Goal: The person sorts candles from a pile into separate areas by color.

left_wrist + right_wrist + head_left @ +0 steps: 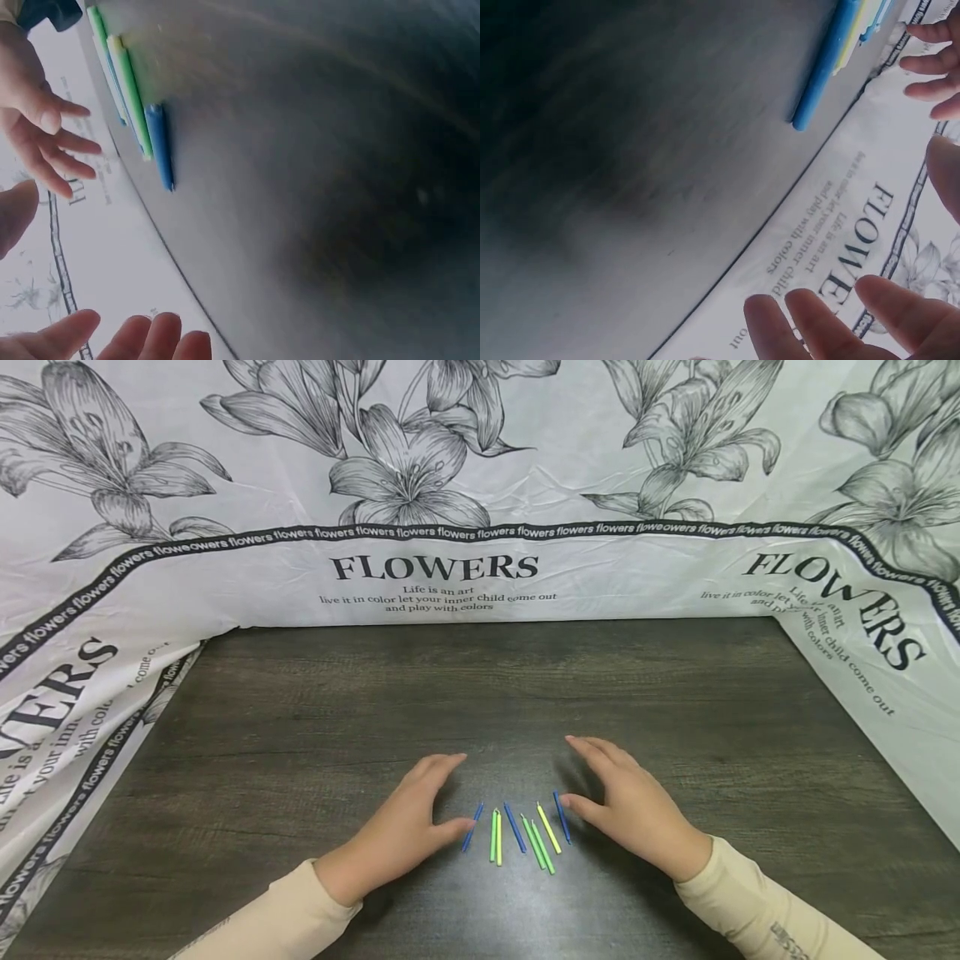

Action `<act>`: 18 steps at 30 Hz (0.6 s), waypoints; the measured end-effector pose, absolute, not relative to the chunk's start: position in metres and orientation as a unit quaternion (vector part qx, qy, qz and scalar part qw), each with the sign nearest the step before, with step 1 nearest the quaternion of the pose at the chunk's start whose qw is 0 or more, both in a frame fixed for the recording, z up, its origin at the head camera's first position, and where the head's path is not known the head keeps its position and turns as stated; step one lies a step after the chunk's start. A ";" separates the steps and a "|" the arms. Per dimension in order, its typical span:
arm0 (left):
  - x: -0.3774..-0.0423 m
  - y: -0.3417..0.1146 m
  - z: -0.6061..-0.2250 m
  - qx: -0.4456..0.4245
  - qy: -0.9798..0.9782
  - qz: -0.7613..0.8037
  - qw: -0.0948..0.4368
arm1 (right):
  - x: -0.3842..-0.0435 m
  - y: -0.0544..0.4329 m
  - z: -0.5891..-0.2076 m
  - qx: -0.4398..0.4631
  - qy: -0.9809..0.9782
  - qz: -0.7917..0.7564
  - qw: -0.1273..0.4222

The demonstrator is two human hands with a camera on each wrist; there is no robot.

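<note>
Several thin sticks that look like small candles lie in a loose row on the dark table, between my two hands. My left hand (401, 831) is left of the row, fingers spread, with its thumb tip overlapping the leftmost blue candle (468, 841). On the other side, my right hand (641, 810) hovers with fingers apart, thumb tip right by the rightmost blue candle (562, 818). Between them are a green candle (492, 837) beside a yellow candle (499, 840), a middle blue candle (514, 827), two green candles (543, 847) and another yellow candle (549, 827). Neither hand grips anything.
The dark wood-grain table (480, 693) extends away behind the candles. A white flower-printed cloth (442, 581) with black lettering rises along its back edge and runs down both sides.
</note>
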State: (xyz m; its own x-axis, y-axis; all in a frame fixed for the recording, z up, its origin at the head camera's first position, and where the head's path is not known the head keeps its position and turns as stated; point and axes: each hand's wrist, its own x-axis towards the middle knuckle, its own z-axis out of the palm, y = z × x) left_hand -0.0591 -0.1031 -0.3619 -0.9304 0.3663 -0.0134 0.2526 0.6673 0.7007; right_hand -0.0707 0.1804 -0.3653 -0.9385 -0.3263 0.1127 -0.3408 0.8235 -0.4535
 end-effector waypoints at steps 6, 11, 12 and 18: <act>-0.063 -0.101 -0.361 0.151 0.884 0.425 0.119 | -0.069 0.178 -0.364 0.171 -0.954 0.247 0.004; -0.066 -0.101 -0.360 0.129 0.868 0.453 0.158 | -0.070 0.178 -0.363 0.161 -0.952 0.261 -0.022; -0.066 -0.101 -0.360 0.122 0.866 0.457 0.163 | -0.070 0.178 -0.363 0.158 -0.951 0.265 -0.027; -0.066 -0.098 -0.361 0.097 0.856 0.470 0.192 | -0.071 0.176 -0.361 0.139 -0.942 0.299 -0.066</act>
